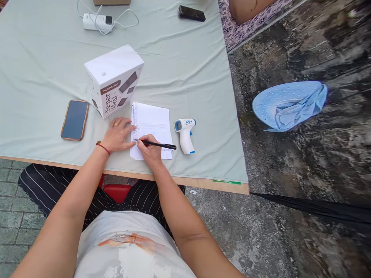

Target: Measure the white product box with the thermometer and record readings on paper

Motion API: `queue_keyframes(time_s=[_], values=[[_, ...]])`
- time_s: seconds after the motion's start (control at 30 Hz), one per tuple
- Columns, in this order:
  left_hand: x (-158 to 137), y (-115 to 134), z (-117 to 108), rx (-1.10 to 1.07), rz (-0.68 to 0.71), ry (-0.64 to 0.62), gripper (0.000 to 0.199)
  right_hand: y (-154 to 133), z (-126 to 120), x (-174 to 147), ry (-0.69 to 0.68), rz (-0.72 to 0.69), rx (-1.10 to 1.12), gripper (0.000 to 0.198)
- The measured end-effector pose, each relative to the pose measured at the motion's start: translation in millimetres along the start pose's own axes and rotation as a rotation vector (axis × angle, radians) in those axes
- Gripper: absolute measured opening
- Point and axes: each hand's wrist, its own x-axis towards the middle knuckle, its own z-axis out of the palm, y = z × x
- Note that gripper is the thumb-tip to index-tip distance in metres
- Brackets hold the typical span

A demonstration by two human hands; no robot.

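My right hand [151, 151] grips a black pen [160, 145], its tip touching the left part of a white paper sheet [153, 121]. Several sheets seem stacked there, with print and handwriting too small to read. Flat beside the left edge of the paper lies my left hand [118, 134], fingers spread, fingertips on the margin; it wears a ring and a red string bracelet. Just beyond that hand a white "Super Meal" box [114, 83] stands upright. Right of the paper rests a white and blue infrared thermometer [185, 135].
A phone [74, 119] in a brown case lies at left on the pale green tablecloth [179, 69]. Farther back are a white device with a cable [97, 22] and a black object [191, 13]. A blue hat [290, 105] is beyond the table's right edge, by a stone wall.
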Motion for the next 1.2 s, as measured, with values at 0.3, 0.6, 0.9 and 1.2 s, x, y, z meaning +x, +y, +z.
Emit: queue_keyframes(time_s=[0.3,0.6,0.9,1.2], values=[[-0.5,-0.2,0.1,-0.012,-0.005,0.004,0.052,0.4,0.4,0.1,0.008,-0.014,-0.002,0.008],[-0.5,-0.6,0.3,-0.029,-0.001,0.007,0.052,0.4,-0.6,-0.5,0.008,0.004,-0.01,0.008],[-0.4,-0.9,0.8,-0.025,-0.003,0.008,0.051,0.3,0.1,-0.2,0.017,0.018,-0.027,0.008],[-0.3,-0.4,0.0,-0.009,0.001,-0.001,0.053,0.9,-0.3,0.2,0.011,-0.001,-0.032,0.01]])
